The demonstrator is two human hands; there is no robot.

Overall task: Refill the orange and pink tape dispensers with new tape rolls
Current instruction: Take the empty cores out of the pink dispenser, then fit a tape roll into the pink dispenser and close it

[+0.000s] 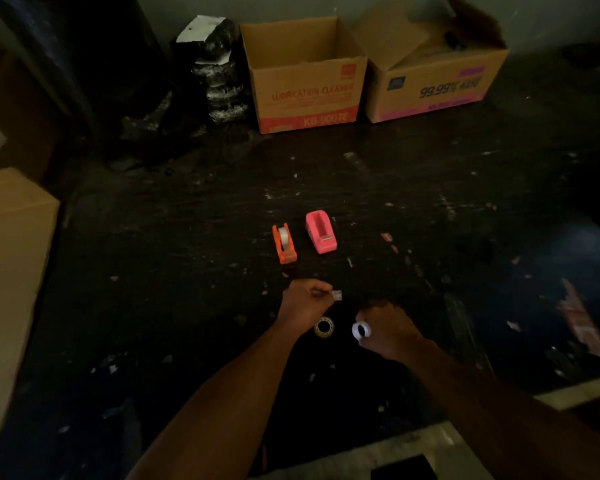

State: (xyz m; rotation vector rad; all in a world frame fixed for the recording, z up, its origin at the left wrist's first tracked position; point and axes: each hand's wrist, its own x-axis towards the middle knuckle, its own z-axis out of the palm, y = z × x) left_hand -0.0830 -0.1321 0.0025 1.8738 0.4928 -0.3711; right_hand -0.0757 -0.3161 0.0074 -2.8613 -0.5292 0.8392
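On the dark floor an orange tape dispenser stands with a clear tape roll seated in it. Just to its right is a pink tape dispenser whose slot holds no roll. My left hand is closed, pinching a small pale piece at its fingertips. My right hand grips a white tape roll with its dark core facing me. Between my hands a yellowish tape roll lies flat on the floor.
Two open cardboard boxes, an orange-printed box and a pink-printed box, stand against the far wall. A black wrapped bundle sits left of them. Another carton is at the left edge. Scraps litter the floor.
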